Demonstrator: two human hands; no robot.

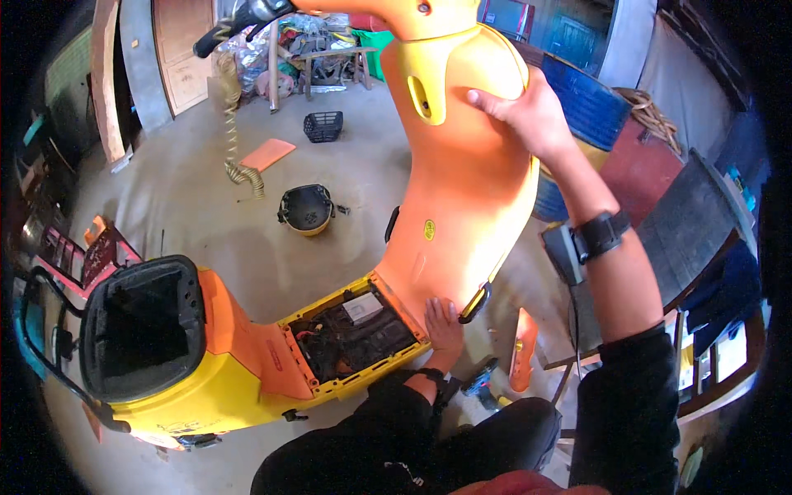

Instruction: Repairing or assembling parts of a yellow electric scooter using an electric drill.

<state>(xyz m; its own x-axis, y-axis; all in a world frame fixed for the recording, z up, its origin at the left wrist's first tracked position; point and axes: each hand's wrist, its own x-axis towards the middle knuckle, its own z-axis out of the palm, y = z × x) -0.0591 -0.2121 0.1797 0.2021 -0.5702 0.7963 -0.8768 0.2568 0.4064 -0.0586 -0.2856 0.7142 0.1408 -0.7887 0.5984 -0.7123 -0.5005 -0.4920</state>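
The orange front panel (462, 190) is gripped by the right hand (532, 115) at its upper edge; its base is touched by the left hand (444, 330), laid flat; just beside it, an uncovered compartment (371, 367) is seen in the scooter (190, 392)

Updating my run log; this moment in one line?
left hand: low on orange panel | right hand: holding its edge, higher up | scooter compartment: open

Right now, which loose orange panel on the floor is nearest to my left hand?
The long narrow panel to the right of your left hand; the flat panel lies farther off, near the coiled hose.
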